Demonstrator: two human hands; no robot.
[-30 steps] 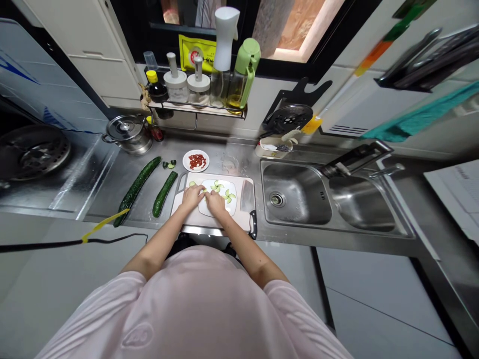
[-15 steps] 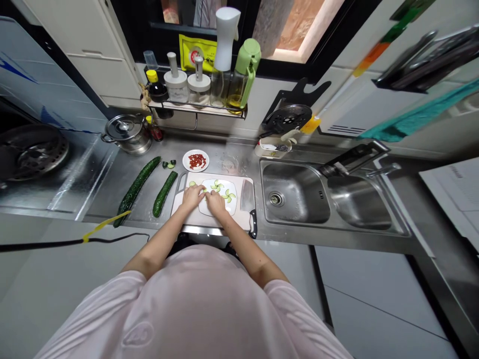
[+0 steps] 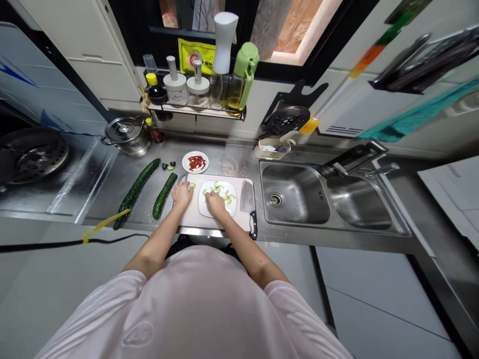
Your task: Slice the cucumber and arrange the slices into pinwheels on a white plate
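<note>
A white square plate (image 3: 220, 211) rests on a pale cutting board (image 3: 192, 214). Thin green-edged cucumber slices (image 3: 228, 197) lie on it in curved, petal-like clusters. My right hand (image 3: 216, 204) is over the plate's left part, fingers curled and pinching at a cucumber slice (image 3: 204, 192) by its left rim. At the board's left side is my left hand (image 3: 181, 194), its fingers slightly apart and beside a small group of slices (image 3: 192, 185). A kitchen knife (image 3: 247, 197) lies along the board's right side, its black handle toward me.
Two whole cucumbers (image 3: 138, 189) and small cucumber ends (image 3: 170, 166) lie left of the board. Behind it sits a plate of chopped red pieces (image 3: 197, 162). A lidded pot (image 3: 127, 137) stands back left, a double sink (image 3: 295, 194) is right, and a condiment shelf (image 3: 198, 110) hangs above.
My left hand has moved left, off the plate's edge, to the slices on the board. My right hand remains at the plate, and a slice beside its fingertips is now uncovered.
</note>
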